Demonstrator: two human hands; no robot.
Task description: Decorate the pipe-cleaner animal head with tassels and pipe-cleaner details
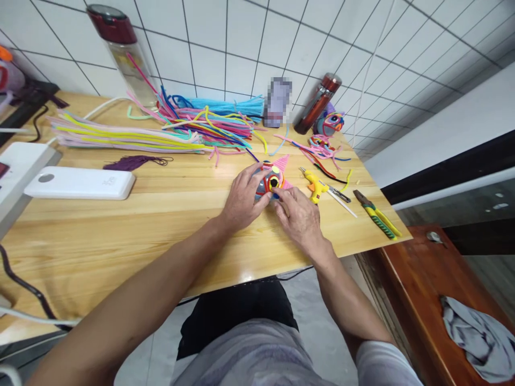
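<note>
Craft fish (274, 181) sat between the 2 hands, over the tabletop (181, 198), its pink fin pointing to 1 o'clock; on my feed I could not tell whether its underside touched the wood. I saw the left hand (244, 195) part closed around its 9 o'clock side, fingers over the top, thumb below. The right hand (300, 214) was half curled at 4 o'clock, index fingertip touching beside the black-and-yellow eye; I could not tell whether it pinched anything.

Measuring room from the fish, I found the widest stretch of wood at 9 o'clock, reaching to the white power bank (80, 183). At 3 o'clock the yellow glue gun (317, 185) lay just beside the right hand, tightening that side. Pliers (377, 215) lay beyond, near the table's right edge. Pipe cleaners (213, 128) crowded 10 to 11 o'clock. The near edge crossed 6 o'clock, beneath both forearms.
</note>
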